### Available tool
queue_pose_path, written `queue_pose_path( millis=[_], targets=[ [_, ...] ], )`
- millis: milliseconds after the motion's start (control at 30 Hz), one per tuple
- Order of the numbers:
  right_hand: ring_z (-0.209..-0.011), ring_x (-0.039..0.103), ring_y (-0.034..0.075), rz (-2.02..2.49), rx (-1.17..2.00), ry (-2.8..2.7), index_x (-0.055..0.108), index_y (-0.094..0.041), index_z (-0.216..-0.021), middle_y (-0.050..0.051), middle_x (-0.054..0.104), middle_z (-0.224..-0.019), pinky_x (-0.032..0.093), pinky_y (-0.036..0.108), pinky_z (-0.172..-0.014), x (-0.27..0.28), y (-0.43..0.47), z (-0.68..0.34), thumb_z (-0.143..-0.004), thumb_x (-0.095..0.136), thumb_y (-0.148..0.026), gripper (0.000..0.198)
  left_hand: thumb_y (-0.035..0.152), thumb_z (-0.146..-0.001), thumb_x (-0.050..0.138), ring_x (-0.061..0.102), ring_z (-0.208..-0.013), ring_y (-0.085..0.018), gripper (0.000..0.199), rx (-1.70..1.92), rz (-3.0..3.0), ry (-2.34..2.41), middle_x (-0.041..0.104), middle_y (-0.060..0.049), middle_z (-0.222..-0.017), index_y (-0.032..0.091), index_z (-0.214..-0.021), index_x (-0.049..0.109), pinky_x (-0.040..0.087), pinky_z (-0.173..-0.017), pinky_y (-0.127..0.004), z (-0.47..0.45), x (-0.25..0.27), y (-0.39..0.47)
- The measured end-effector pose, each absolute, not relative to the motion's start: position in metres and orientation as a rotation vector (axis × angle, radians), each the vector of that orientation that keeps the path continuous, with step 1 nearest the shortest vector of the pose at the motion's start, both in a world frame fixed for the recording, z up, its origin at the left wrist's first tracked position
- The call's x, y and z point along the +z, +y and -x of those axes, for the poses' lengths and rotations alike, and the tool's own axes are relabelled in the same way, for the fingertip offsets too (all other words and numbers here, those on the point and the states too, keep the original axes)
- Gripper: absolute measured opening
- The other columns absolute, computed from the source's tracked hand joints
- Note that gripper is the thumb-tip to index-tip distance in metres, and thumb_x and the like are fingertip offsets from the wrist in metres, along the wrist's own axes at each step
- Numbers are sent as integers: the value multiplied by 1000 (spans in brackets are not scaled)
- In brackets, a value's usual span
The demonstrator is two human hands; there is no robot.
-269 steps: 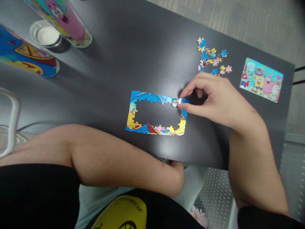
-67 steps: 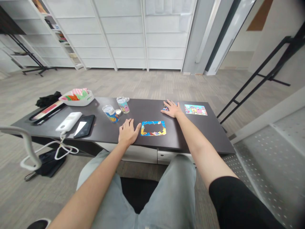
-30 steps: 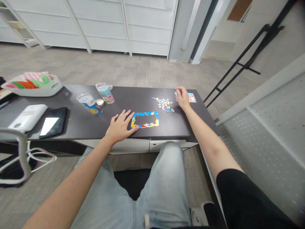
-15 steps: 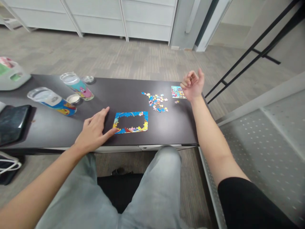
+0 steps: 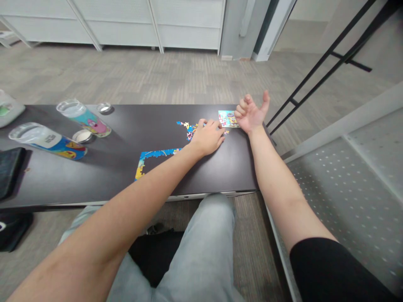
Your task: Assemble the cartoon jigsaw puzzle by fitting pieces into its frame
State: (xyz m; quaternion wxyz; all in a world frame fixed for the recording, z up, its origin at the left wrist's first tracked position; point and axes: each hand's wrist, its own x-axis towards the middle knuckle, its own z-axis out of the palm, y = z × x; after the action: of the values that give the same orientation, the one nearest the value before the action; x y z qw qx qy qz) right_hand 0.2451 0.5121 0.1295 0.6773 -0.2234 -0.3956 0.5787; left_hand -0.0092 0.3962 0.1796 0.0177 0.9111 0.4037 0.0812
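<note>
My left hand [image 5: 208, 136] lies palm down on the pile of loose puzzle pieces [image 5: 186, 125], fingers spread, covering most of them. Its forearm crosses the assembled blue puzzle border [image 5: 145, 158] and hides the border's right half. My right hand [image 5: 251, 113] is lifted off the dark table [image 5: 110, 180] at its far right corner, palm up with fingers loosely curled and thumb out. Whether it holds anything is hidden. Just left of that hand lies the small cartoon reference picture [image 5: 226, 118].
Two clear tubes with cartoon prints [image 5: 47, 141] [image 5: 84, 118] lie at the left, with two round lids [image 5: 82, 135] [image 5: 104, 108] beside them. A black device [image 5: 9, 167] sits at the left edge. A black metal frame [image 5: 317, 65] stands right of the table.
My left hand has moved from beside the puzzle border rightwards onto the loose pieces. My right hand stays raised and curled near the picture card. The view shifted slightly.
</note>
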Motion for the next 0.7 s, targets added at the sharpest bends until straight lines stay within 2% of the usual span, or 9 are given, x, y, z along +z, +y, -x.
queue_pose_path(
  millis=[200,333,500,700],
  targets=[
    [-56,14,13,246,1621,-711,67,-33,-93,-12,29,-66,15,32,-54,114,532,-252,-85,93,-109,81,39,-129,65,76,-151,-42,37,369,-2699,1415,92,-15,-154,28,-135,100,42,-140,-69,-6,178,401],
    [-55,14,13,231,1670,-759,69,-34,-95,-12,30,-64,14,32,-53,110,538,-254,-85,92,-109,79,43,-122,83,80,-149,-43,26,315,-2495,1601,94,-15,-152,26,-129,101,43,-139,-66,-23,190,399],
    [-55,11,13,303,1604,-854,70,-34,-93,-13,27,-63,12,33,-53,112,537,-250,-79,97,-106,77,25,-118,78,86,-138,-38,22,268,-2357,1648,99,-10,-136,29,-120,100,44,-138,-65,-40,198,405],
    [-53,13,13,262,1586,-915,73,-34,-94,-13,28,-64,12,32,-53,112,533,-247,-90,87,-109,77,12,-115,74,88,-138,-35,27,284,-2310,1528,99,-9,-134,26,-119,96,43,-142,-62,-41,197,401]
  ],
)
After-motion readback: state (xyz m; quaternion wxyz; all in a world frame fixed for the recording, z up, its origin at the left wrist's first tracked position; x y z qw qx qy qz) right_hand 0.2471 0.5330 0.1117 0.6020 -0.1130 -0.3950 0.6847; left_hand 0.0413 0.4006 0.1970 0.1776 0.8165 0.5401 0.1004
